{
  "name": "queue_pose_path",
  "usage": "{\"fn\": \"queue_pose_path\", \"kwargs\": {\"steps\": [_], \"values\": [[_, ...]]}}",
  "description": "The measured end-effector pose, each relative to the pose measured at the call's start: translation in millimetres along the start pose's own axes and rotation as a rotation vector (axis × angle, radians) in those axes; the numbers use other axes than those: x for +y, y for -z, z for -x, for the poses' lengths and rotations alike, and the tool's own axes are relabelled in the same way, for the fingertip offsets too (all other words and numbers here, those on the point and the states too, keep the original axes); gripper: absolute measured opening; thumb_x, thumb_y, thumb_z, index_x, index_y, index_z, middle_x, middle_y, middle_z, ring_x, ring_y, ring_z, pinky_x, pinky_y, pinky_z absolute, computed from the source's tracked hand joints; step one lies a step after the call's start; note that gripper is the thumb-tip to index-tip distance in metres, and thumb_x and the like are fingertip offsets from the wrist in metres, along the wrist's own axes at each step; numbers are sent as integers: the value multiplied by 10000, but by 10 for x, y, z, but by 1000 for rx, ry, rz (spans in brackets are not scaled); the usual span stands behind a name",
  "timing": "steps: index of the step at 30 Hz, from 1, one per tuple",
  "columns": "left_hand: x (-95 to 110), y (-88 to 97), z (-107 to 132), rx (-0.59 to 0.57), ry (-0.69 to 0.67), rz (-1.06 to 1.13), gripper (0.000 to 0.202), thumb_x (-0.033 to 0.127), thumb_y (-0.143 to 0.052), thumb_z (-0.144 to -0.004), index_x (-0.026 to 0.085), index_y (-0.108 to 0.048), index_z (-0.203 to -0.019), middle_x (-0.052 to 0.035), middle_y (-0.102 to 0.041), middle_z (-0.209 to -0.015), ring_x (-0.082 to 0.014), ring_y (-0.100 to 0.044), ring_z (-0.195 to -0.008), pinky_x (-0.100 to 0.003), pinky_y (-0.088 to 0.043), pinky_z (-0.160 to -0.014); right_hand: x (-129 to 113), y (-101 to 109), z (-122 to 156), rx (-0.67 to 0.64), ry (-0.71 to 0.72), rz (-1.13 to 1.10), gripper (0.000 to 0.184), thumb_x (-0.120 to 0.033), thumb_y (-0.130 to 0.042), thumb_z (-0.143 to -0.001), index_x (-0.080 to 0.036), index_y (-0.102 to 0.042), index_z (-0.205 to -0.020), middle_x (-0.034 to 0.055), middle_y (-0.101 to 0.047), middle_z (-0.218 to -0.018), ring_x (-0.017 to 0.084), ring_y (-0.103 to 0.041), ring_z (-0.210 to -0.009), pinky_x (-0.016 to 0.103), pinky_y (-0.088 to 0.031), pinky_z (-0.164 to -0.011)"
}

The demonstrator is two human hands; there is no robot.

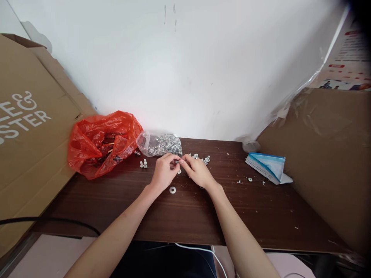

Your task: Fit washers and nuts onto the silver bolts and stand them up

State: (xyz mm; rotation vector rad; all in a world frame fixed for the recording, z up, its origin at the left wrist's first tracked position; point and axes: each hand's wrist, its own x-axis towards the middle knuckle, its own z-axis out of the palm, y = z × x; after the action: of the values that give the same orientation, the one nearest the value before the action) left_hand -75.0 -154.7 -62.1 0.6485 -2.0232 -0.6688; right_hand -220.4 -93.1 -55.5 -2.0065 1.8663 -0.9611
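My left hand [162, 172] and my right hand [197, 170] meet fingertip to fingertip over the dark wooden table [261, 216], both pinched on a small metal part [177, 162] too tiny to name. A loose washer [172, 189] lies just below the left hand. Several small bolts [203, 158] lie scattered behind the right hand, and two more bolts [143, 164] stand left of the left hand. A clear bag of metal hardware [160, 144] rests just behind the hands.
A red plastic bag [101, 141] with parts sits at the back left. A cardboard box [31, 127] leans on the left, brown cardboard [330, 154] on the right. A blue-white packet [268, 166] lies at the right. Cables [199, 249] hang below the front edge.
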Motion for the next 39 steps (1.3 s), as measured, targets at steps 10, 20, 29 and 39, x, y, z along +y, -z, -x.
{"fn": "queue_pose_path", "kwargs": {"steps": [10,20,29,39], "values": [[-2,-3,1,6,4,17,164,53,-565,-758,148,-652,-860,-22,-603,-803,-93,-559,-650,-189,-509,-607,12,46,5,49,-95,23,395,-473,-261,-975,-206,-440,-747,-19,-499,-562,127,-478,-521,211,-276,-540],[-3,10,-3,3,-1,-14,141,60,-547,-756,145,-634,-829,-23,-584,-787,-105,-542,-676,-188,-491,-591,-39,46,2,-7,-27,-47,317,-436,-347,-960,-211,-535,-838,-35,-528,-573,114,-477,-533,203,-305,-567],[-18,16,8,-16,-3,-4,145,53,-558,-761,153,-625,-842,-18,-565,-806,-107,-535,-699,-199,-492,-618,-24,41,10,-31,12,-37,219,-377,-418,-934,-217,-567,-939,-47,-551,-598,103,-450,-523,201,-288,-551],[15,2,-2,-33,-12,27,229,50,-535,-787,166,-607,-971,-39,-560,-931,-99,-551,-738,-199,-534,-648,-22,13,-9,3,-28,67,289,-392,-328,-974,-205,-536,-904,-21,-543,-622,122,-496,-564,216,-275,-565]]}}
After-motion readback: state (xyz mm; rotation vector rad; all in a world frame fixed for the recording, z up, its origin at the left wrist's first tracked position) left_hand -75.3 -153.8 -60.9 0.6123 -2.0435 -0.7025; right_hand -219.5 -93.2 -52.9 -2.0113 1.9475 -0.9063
